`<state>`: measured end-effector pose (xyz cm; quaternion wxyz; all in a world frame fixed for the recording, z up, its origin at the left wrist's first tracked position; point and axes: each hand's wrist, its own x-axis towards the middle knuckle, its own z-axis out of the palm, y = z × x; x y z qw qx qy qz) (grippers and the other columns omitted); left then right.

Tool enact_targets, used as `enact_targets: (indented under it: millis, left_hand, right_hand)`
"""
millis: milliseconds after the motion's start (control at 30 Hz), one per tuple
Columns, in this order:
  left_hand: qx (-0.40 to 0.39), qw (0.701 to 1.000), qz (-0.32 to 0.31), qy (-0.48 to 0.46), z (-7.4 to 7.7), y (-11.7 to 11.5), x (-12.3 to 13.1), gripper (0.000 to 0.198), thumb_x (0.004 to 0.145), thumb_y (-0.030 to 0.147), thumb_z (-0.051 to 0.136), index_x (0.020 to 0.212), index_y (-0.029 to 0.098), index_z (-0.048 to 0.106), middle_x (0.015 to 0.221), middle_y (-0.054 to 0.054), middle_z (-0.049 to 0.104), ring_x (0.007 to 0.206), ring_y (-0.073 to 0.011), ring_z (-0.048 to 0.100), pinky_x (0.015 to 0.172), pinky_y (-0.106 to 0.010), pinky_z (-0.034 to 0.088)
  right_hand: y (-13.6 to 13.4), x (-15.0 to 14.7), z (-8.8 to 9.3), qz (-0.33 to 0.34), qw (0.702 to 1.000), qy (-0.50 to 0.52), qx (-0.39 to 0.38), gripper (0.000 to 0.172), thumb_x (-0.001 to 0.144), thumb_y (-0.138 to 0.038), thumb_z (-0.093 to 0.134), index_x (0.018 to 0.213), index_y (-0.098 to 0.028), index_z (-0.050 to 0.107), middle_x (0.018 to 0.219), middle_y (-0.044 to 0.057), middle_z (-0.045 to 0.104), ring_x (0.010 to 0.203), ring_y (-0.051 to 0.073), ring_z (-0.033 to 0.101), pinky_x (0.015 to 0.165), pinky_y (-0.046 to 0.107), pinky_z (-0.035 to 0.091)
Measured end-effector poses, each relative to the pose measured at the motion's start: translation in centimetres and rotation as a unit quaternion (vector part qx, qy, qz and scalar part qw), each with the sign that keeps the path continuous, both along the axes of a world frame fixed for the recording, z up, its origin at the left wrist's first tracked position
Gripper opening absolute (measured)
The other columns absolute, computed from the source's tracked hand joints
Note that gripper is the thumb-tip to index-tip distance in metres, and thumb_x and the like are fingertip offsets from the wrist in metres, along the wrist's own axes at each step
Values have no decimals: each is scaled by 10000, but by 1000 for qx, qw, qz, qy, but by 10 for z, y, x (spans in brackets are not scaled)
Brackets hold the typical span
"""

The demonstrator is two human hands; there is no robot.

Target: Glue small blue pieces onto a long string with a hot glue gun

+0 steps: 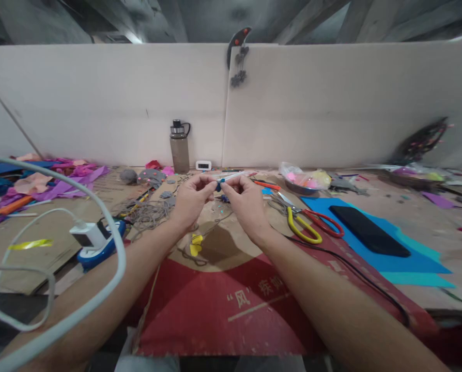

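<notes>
A small dark blue piece (219, 185), too small to make out in kind, is pinched between my two hands above the middle of the board. My left hand (193, 197) grips it from the left with thumb and forefinger. From the other side, my right hand (245, 199) holds it between closed fingertips. Below the hands lie a yellow scrap (196, 245) and a loose loop of thin grey cord. Scissors (305, 225) with one yellow and one red handle rest to the right of my right hand. A tangle of grey cord (148, 213) lies left of my left hand.
A red and brown cardboard sheet (215, 310) covers the table before me. A white cable (117, 227) loops across the left foreground near a power strip (99, 254). A black phone (368, 230) lies on blue sheets at right. A bottle (180, 152) stands by the partition.
</notes>
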<state>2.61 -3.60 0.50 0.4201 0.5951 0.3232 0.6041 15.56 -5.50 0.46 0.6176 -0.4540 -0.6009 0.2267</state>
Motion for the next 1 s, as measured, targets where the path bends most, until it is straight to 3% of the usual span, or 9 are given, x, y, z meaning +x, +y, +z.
enact_targets:
  millis: [233,433,533,700,1000]
  left_hand:
    - [-18,999,-28,4,0,-2,0,142,731,287,667,770,170,597,536,55,486,465,-46,418,450,-163,309]
    - [-33,997,-75,5,2,2,-4,167,731,305,678,779,166,598,510,56,466,435,-44,367,421,-166,269]
    - [-68,992,-103,-1,3,3,-5,214,733,345,682,781,147,621,533,34,494,444,-46,400,413,-171,269]
    - [-99,986,-130,-45,5,2,-2,274,700,371,717,811,129,652,658,-9,579,489,-48,481,405,-168,282]
    - [-124,986,-103,-42,3,-1,1,274,633,300,767,818,131,655,626,8,595,484,-62,543,383,-157,324]
  right_hand:
    - [-4,1,4,-11,1000,-1,-14,144,753,-300,595,705,-172,550,589,-56,428,557,88,369,539,239,306]
    - [2,5,0,39,998,41,-24,223,742,-330,608,905,-181,579,604,-73,409,552,86,371,539,233,315]
    - [6,7,-2,66,995,56,-45,194,746,-348,583,803,-163,604,633,-43,481,559,87,377,536,239,308]
    - [9,8,-4,47,994,79,-53,205,732,-354,590,776,-156,610,649,-29,531,554,87,388,530,237,309]
    - [8,2,-7,67,993,80,-50,171,739,-331,582,744,-160,587,667,-12,558,588,100,451,593,252,371]
